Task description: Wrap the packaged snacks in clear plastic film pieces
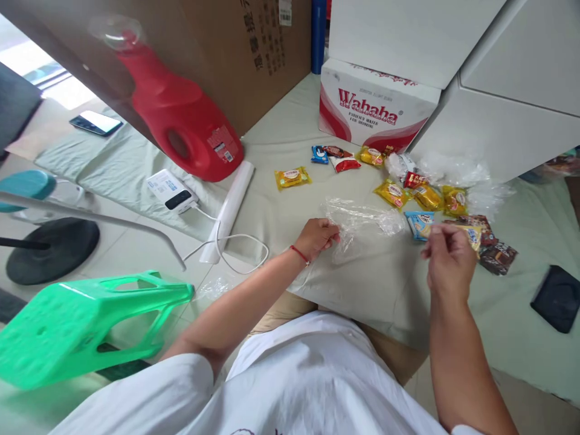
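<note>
My left hand (319,238) pinches the near edge of a crumpled transparent plastic bag (362,217), which lies on the pale green sheet. Off to the right, my right hand (450,260) is raised with thumb and fingers pressed together; what is between them, if anything, is too small to tell. Behind that hand shows part of a pale yellow snack packet (473,234), and a light blue packet (419,225) lies just beyond its fingertips. Dark brown packets (498,258) are to its right. Yellow-wrapped snacks (392,193) lie farther back, one lone yellow packet (292,177) apart at the left.
A Wahaha water carton (378,106) stands at the back, with crumpled plastic wrap (453,168) beside it. To the left are a red jug (181,115), a white roll (231,211), a power bank with a cable (174,192) and a green stool (90,320). A dark pouch (557,299) lies right.
</note>
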Motion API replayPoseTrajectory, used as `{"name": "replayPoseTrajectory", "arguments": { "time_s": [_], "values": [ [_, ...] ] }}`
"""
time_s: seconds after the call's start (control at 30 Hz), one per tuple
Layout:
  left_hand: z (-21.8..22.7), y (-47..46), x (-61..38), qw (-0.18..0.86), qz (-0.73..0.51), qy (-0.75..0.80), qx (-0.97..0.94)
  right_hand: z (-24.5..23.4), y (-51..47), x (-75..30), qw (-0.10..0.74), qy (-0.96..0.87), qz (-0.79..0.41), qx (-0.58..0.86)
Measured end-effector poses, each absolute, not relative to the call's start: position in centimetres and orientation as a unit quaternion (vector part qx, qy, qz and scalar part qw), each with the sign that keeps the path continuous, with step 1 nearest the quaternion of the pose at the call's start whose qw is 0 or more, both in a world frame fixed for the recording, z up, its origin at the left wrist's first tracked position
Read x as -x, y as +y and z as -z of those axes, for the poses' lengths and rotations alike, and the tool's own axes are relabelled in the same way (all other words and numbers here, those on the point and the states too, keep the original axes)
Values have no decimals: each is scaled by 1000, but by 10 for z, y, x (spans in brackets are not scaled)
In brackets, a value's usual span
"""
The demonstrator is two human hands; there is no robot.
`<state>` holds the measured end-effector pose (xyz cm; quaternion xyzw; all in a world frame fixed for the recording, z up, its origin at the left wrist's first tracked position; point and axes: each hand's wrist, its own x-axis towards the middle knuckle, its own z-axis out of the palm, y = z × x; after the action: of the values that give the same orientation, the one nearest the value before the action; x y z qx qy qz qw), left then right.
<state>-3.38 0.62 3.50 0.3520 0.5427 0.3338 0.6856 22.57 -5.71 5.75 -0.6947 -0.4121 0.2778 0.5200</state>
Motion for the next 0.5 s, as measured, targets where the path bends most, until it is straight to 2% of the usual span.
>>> {"name": "replayPoseTrajectory", "arguments": {
  "time_s": [0.1,0.17,0.3,0.4,0.5],
  "values": [
    [-39,-12,25,686,-367,516,-358,-53,-74,-186,445,-338,-508,656],
    [-40,-24,21,697,-373,492,-364,-48,-76,-157,397,-317,-602,616],
    [-41,-31,26,713,-386,466,-354,-45,-71,-130,438,-299,-628,569],
    [-41,-22,48,722,-414,461,-307,-50,-70,-146,469,-280,-629,554],
    [-39,-10,79,760,-386,450,-266,-55,-75,-176,478,-253,-630,557]
  ]
}}
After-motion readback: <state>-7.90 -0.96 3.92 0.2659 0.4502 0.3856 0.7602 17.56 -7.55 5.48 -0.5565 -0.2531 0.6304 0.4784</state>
